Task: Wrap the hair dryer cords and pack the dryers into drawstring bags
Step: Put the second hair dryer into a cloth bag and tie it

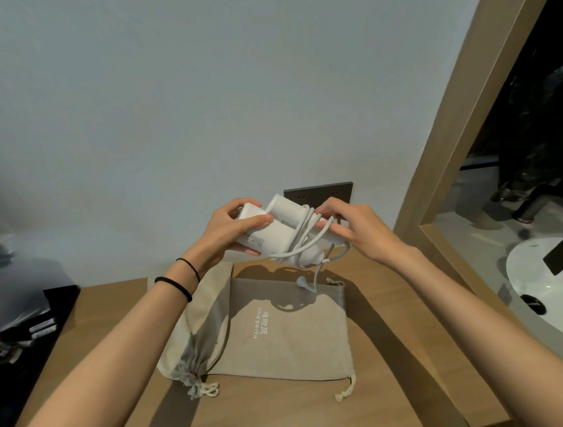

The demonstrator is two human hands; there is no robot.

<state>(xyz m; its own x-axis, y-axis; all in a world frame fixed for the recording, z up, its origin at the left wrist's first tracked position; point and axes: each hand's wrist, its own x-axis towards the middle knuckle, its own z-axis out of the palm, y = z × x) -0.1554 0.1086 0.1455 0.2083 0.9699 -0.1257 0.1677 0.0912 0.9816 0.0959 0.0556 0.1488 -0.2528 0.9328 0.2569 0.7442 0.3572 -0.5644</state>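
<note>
I hold a white folded hair dryer in the air above the wooden counter. My left hand grips its body from the left. My right hand pinches the white cord, which loops several times round the dryer's right end. The cord's plug dangles below. Flat on the counter under the dryer lies a beige drawstring bag printed "HAIR DRYER". A second beige bag, gathered at its drawstring, lies partly under the first on its left.
The wooden counter meets a pale wall carrying a dark socket plate. A wood-framed opening on the right shows a white basin and a tap. A black tray with small items sits at the left edge.
</note>
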